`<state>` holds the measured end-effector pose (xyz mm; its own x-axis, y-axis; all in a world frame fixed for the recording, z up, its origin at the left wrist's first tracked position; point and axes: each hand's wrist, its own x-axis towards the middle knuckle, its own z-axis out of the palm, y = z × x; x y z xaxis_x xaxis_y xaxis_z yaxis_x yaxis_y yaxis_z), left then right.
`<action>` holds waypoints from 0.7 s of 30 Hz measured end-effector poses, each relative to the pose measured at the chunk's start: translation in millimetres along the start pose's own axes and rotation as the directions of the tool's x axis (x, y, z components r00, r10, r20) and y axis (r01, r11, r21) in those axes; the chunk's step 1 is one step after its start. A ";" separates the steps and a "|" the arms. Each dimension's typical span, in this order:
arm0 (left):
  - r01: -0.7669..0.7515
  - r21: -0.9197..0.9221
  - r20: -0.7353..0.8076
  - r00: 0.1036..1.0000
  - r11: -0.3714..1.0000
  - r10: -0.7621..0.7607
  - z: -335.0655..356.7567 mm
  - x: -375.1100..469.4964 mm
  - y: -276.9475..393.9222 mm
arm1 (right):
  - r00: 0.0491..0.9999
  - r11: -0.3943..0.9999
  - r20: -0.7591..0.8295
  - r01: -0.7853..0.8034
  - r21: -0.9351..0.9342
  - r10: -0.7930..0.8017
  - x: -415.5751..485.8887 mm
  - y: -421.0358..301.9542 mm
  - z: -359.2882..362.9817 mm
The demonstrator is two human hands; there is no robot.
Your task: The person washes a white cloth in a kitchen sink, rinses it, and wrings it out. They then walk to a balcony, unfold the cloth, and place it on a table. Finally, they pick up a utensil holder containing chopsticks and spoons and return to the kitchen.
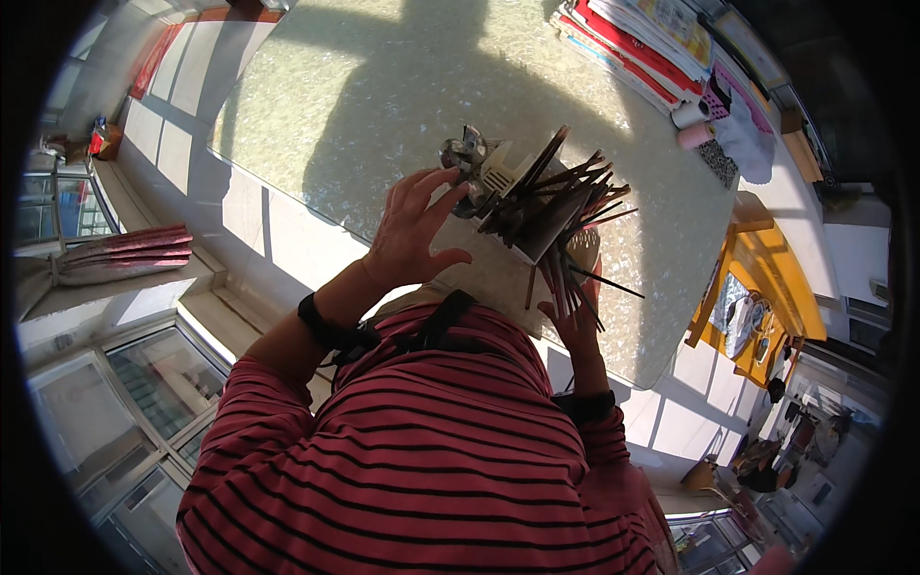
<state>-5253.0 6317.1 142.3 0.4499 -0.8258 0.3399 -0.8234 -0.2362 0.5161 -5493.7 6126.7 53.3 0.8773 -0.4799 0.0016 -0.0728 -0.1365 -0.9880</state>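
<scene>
A utensil holder (553, 230) packed with dark chopsticks (575, 190) is on or just above the near part of a glittery pale tabletop (402, 108). A pale slotted piece (499, 171) and shiny metal utensils (463, 154) adjoin it on the left. My left hand (420, 223) reaches to the metal utensils with its fingers spread; whether it touches them cannot be told. My right hand (578, 316) is at the near right, beside the hanging chopstick ends, partly hidden by them, so its grip is unclear.
A stack of folded cloths or bags (640, 50) stands at the table's far right. Beside it lie a white thread spool (690, 115), a pink spool (696, 136) and a grey cloth (747, 140). A yellow wooden chair (783, 266) stands right of the table.
</scene>
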 end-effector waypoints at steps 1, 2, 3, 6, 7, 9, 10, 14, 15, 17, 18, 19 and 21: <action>-0.012 -0.002 0.023 1.000 1.000 0.012 1.0 10.4 3.0 | 0.999 0.981 -0.015 -0.046 0.187 0.049 -0.4 2.2 3.1; -0.026 0.000 0.044 0.999 1.000 0.026 2.5 19.8 5.1 | 0.986 0.863 -0.025 -0.130 0.488 0.163 -1.7 3.8 4.5; -0.050 -0.016 0.054 0.997 0.999 0.051 4.5 28.5 6.0 | 0.972 0.753 -0.039 -0.154 0.640 0.231 -1.7 6.0 7.5; -0.123 -0.066 0.073 0.989 0.990 0.127 12.3 46.9 6.2 | 0.971 0.819 -0.021 -0.189 0.541 0.238 -4.1 10.5 9.5; -0.136 -0.092 0.079 0.986 0.986 0.144 14.9 50.2 6.5 | 0.968 0.834 -0.018 -0.205 0.513 0.248 -5.0 12.2 9.8; -0.151 -0.142 0.077 0.984 0.978 0.163 20.4 54.0 8.3 | 0.978 0.921 0.000 -0.196 0.337 0.208 -8.6 14.7 7.9; -0.153 -0.166 0.070 0.984 0.974 0.166 23.1 55.3 9.9 | 0.975 0.966 -0.040 -0.211 0.146 0.219 -10.5 16.0 6.5; -0.150 -0.230 0.030 0.986 0.962 0.161 34.0 58.5 20.3 | 0.990 0.975 -0.069 -0.130 -0.179 0.120 -19.5 22.5 3.8; -0.148 -0.234 0.015 0.988 0.961 0.156 37.1 59.6 22.9 | 0.988 0.992 -0.095 -0.127 -0.026 0.124 -21.5 24.8 4.5; -0.152 -0.256 -0.033 0.988 0.955 0.149 43.3 61.7 27.7 | 0.974 0.987 -0.156 -0.159 0.037 0.163 -26.2 30.2 6.9; -0.160 -0.258 -0.061 0.987 0.953 0.149 46.6 62.8 29.5 | 0.970 0.988 -0.199 -0.149 -0.039 0.139 -27.7 33.8 9.3; -0.164 -0.267 -0.092 0.985 0.949 0.145 49.6 63.7 31.1 | 0.959 0.986 -0.236 -0.165 -0.015 0.157 -29.9 37.5 11.1; -0.138 -0.299 -0.116 0.987 0.944 0.107 55.5 64.8 33.2 | 0.953 0.990 -0.266 -0.142 0.018 0.142 -33.2 45.2 12.3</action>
<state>-5270.4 6227.3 137.9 0.3962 -0.7812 0.4825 -0.7359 0.0441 0.6756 -5520.2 6147.2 6.7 0.6999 -0.7076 -0.0972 -0.1879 -0.0512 -0.9808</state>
